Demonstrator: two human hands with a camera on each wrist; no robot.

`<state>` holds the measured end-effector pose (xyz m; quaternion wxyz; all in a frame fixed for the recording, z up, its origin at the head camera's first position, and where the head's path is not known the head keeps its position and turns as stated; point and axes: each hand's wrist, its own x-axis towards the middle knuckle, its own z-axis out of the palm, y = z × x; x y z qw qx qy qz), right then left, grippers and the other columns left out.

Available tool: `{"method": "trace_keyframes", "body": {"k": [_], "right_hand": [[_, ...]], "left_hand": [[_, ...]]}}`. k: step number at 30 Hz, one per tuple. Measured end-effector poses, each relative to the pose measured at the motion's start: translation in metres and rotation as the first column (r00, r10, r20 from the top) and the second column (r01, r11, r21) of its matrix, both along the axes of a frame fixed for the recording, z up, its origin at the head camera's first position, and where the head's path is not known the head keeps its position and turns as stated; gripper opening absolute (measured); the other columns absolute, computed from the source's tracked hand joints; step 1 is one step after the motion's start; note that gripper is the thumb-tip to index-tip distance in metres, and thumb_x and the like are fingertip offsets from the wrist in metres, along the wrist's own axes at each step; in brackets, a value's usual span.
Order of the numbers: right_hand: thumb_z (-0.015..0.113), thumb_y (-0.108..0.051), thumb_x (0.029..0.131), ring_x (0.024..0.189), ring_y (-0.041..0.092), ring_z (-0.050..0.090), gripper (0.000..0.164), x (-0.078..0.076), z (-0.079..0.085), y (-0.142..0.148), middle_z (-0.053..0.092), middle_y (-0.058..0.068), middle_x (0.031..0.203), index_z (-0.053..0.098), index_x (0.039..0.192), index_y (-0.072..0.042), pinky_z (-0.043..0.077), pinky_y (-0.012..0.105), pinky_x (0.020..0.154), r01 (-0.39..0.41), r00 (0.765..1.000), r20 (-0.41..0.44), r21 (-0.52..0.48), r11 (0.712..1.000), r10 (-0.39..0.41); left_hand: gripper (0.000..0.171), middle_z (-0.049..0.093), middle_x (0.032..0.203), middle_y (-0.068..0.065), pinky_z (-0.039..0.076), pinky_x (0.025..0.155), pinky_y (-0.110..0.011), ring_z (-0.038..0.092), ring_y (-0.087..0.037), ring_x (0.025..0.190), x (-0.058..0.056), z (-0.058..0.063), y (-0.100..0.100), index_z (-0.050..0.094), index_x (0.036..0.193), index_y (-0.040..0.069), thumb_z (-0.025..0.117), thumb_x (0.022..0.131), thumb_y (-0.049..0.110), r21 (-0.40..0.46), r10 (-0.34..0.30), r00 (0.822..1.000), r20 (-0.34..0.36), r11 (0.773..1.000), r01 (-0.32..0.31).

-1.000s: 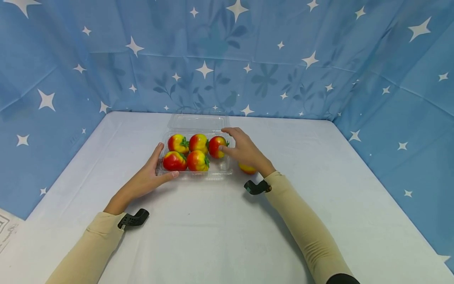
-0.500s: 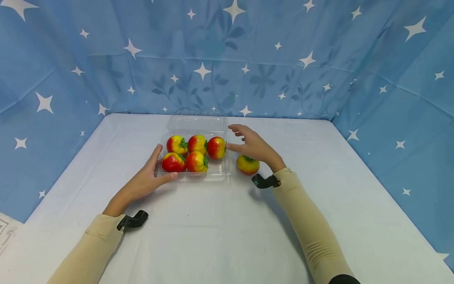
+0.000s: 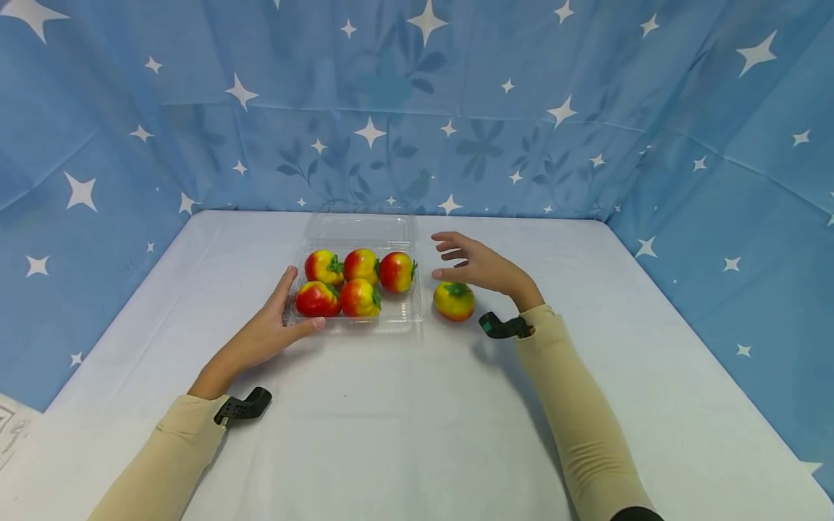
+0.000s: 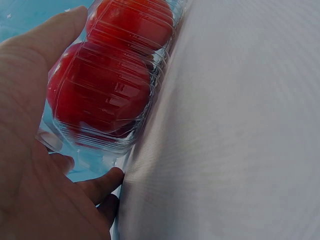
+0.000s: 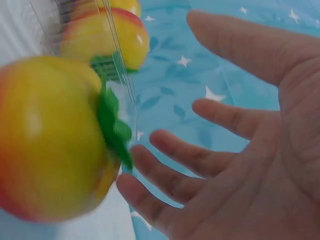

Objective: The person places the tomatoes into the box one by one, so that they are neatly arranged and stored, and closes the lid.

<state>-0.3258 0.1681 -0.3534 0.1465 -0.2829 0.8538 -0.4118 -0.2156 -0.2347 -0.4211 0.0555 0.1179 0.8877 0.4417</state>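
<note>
A clear plastic clamshell box (image 3: 399, 307) stands with its lid folded back, holding several red-and-yellow fruits (image 3: 360, 297) with green leafy tops, persimmon-like in shape. At the box's left end is my left hand (image 3: 263, 336), thumb stretched along the front corner and fingers along the side. In the left wrist view its thumb lies beside the ribbed wall (image 4: 100, 100). One more such fruit (image 3: 454, 302) sits on the table, right of the box. Just behind and above it hovers my right hand (image 3: 482, 266), fingers spread and holding nothing; the right wrist view shows the loose fruit (image 5: 47, 140) beside its fingertips.
A white cloth covers the table (image 3: 391, 434). Behind the box, its transparent lid (image 3: 360, 227) reaches back close to the blue star-patterned curtain (image 3: 417, 159), which also hangs along both sides.
My right hand has drawn away from the fruit at the box's right end, moving right and uncovering the loose fruit. My left hand has stayed at the box.
</note>
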Motion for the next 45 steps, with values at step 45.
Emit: {"method": "trace_keyframes", "body": {"k": [45], "right_hand": [[0.076,-0.03,0.096,0.141,0.038,0.046,0.065,-0.01,-0.027,0.035,0.052,0.016,0.155,0.056,0.154,-0.007,0.048,0.05,0.114,-0.072,0.955,0.294,0.091,0.993,0.042]], "left_hand": [[0.12,-0.008,0.179,-0.01,0.015,0.122,-0.073,0.004,-0.045,0.162,-0.001,-0.002,0.0,-0.012,0.172,0.015,0.073,0.098,0.054,0.002,0.007,1.0,0.005,1.0,-0.007]]}}
